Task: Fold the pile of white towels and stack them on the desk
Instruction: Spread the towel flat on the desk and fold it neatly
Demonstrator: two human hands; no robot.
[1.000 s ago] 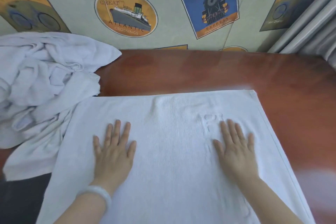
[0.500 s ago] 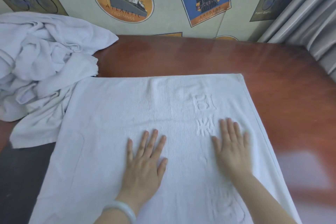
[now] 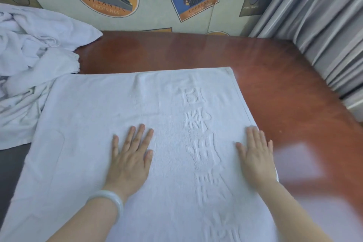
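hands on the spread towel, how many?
2. Left hand lies flat on the spread towel, left of its embossed characters; right hand lies flat at its right edge. No other hand is in view.

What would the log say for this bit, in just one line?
towel: spread flat on desk | left hand: flat on towel middle | right hand: flat at towel's right edge | pile: crumpled, far left
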